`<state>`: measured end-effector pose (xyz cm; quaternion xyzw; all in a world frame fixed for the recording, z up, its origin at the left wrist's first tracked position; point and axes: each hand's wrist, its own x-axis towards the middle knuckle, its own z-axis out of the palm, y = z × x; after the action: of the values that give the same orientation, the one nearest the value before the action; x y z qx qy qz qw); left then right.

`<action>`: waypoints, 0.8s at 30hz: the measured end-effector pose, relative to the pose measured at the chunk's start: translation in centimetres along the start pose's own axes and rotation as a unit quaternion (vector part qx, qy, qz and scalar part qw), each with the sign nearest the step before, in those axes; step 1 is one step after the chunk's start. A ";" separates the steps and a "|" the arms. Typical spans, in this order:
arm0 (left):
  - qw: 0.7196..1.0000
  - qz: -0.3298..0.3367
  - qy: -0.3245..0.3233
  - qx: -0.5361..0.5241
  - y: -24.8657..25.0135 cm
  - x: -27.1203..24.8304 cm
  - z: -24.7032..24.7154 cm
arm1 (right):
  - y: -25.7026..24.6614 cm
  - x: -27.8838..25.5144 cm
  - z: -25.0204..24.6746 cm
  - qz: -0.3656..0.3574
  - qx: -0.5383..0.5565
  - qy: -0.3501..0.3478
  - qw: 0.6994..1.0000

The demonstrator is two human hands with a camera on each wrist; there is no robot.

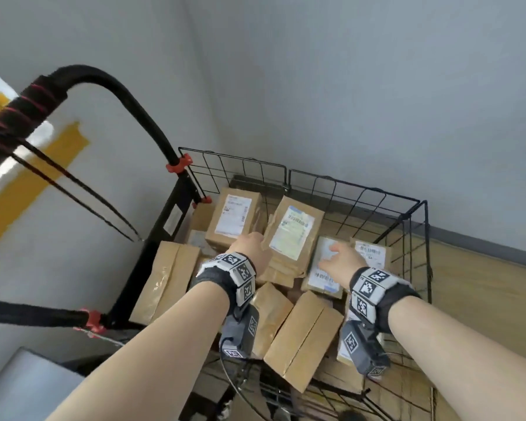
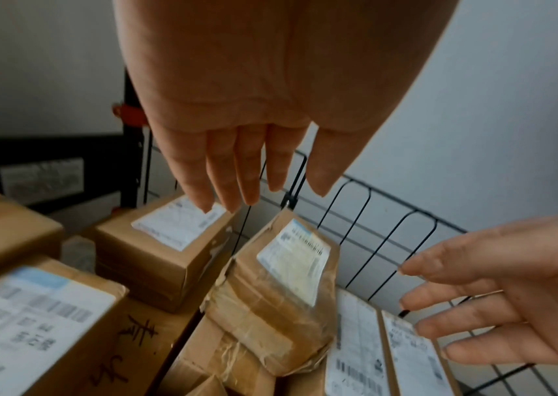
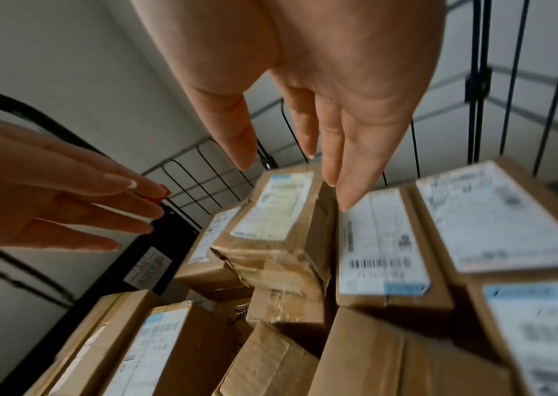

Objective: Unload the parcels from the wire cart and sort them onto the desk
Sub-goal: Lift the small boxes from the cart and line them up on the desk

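Several brown cardboard parcels with white labels fill the black wire cart (image 1: 359,189). My left hand (image 1: 251,250) hovers open, fingers straight, between a labelled box (image 1: 233,220) and a crumpled, taped parcel (image 1: 292,235). The left wrist view shows the left hand's (image 2: 250,187) fingertips above that box (image 2: 168,241), holding nothing. My right hand (image 1: 340,259) is open over a flat labelled parcel (image 1: 325,278). In the right wrist view my right hand (image 3: 324,150) has its fingertips at the flat parcel's (image 3: 382,241) far edge, beside the crumpled parcel (image 3: 277,214). I cannot tell whether they touch.
The cart's black handle (image 1: 110,83), wrapped with red cord, arches at the left, fixed by red clamps (image 1: 179,164). Grey walls close in behind the cart. Wood-pattern floor (image 1: 483,299) lies at the right. A grey surface (image 1: 28,384) sits at the lower left.
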<state>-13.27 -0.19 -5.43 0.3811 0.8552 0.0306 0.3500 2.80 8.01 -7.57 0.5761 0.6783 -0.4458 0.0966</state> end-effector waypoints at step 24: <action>0.991 -0.026 -0.022 -0.126 -1.8 4.9 2.5 | -1.5 4.5 5.3 -0.004 0.213 -0.023 0.977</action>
<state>-15.13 1.28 -10.75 0.3123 0.8462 0.1212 0.4145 -1.97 7.49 -12.81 0.5704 0.5673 -0.5938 -0.0147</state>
